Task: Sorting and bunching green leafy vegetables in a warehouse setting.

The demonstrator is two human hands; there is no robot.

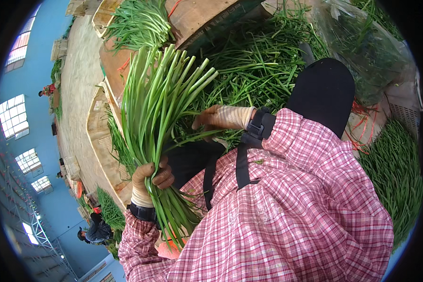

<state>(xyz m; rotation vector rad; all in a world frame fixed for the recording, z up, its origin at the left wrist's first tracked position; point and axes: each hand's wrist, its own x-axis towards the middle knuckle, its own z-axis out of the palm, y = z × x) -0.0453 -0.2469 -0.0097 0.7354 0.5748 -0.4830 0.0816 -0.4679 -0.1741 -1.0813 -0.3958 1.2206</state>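
Observation:
My left hand (151, 179), in a brown-palmed knit work glove, is closed around a bunch of green stalks (158, 95) that look like garlic chives. Their pale cut ends fan out at the top, and the leaf tips hang below my fist. My right hand (229, 117), gloved alike, is to the right of the bunch, above a heap of loose green leaves (253, 74). A long leaf (201, 135) runs from the bunch to beneath its fingers. The fingers are blurred and partly hidden, so whether they pinch the leaf is unclear.
Cream plastic crates (95, 123) and a bundle of cut stalks (144, 26) are at left and top. A dark green crate wall (218, 24) edges the heap. At right are a clear plastic bag (370, 53), red ties (365, 123) and more greens (391, 176). Another person (97, 229) is farther off.

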